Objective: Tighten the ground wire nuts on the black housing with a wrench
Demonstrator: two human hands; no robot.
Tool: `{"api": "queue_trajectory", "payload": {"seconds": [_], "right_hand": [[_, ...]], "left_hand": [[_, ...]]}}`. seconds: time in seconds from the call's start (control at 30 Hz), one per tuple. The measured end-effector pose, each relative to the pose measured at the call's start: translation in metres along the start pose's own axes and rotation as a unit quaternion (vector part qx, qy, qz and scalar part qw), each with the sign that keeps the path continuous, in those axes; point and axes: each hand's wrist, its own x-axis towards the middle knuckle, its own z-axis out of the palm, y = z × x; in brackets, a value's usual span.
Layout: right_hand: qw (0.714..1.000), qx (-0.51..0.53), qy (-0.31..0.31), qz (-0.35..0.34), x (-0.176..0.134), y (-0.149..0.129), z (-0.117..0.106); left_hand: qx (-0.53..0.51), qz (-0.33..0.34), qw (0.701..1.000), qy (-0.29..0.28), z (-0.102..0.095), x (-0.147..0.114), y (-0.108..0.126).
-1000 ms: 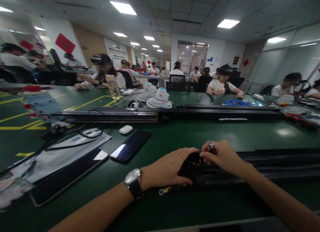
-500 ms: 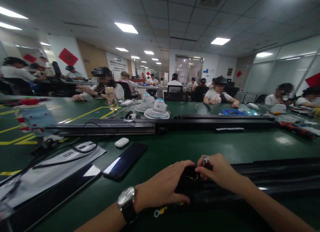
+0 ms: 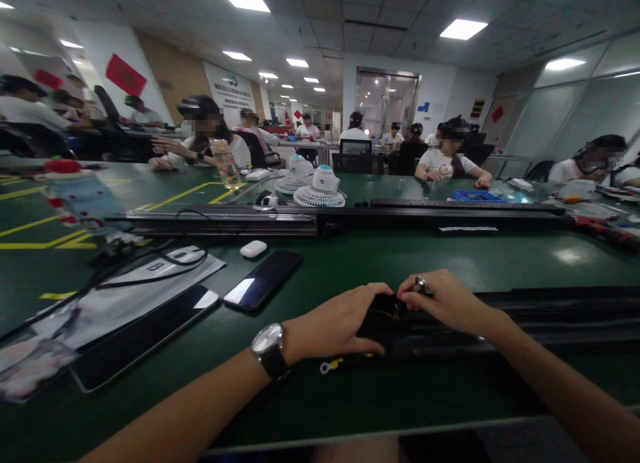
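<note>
A long black rail (image 3: 545, 320) lies along the near right of the green table. Its left end sits between the thumb and fingers of my left hand (image 3: 340, 316), which wears a watch (image 3: 270, 346). At that same end my right hand (image 3: 443, 300), a ring on one finger, has its fingertips pinched together over a dark opening. What they pinch is too dark and small to make out, though something thin and yellowish shows beside them. A ring terminal with a yellow sleeve (image 3: 331, 366) sticks out under my left thumb, its lead running back towards the rail.
Left of my hands lie a phone (image 3: 263, 280), a white earbud case (image 3: 253, 249), a dark tablet-like slab (image 3: 150, 336) and a white bag (image 3: 200, 266) with black cables. Further off are more black rails (image 3: 440, 218), white fans (image 3: 320, 190) and a blue tray (image 3: 477, 196). Several people sit around.
The view has tilted down, so the table's near edge now shows and everything sits higher in the picture. Both hands keep the same hold at the rail's end.
</note>
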Motion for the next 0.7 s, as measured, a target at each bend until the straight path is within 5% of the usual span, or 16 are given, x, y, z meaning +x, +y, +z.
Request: {"api": "queue_trajectory", "payload": {"seconds": [0.7], "right_hand": [[1.0, -0.008, 0.004, 0.019, 0.0012, 0.0015, 0.0088]], "left_hand": [[-0.002, 0.013, 1.0, 0.001, -0.0029, -0.0001, 0.0034]]}}
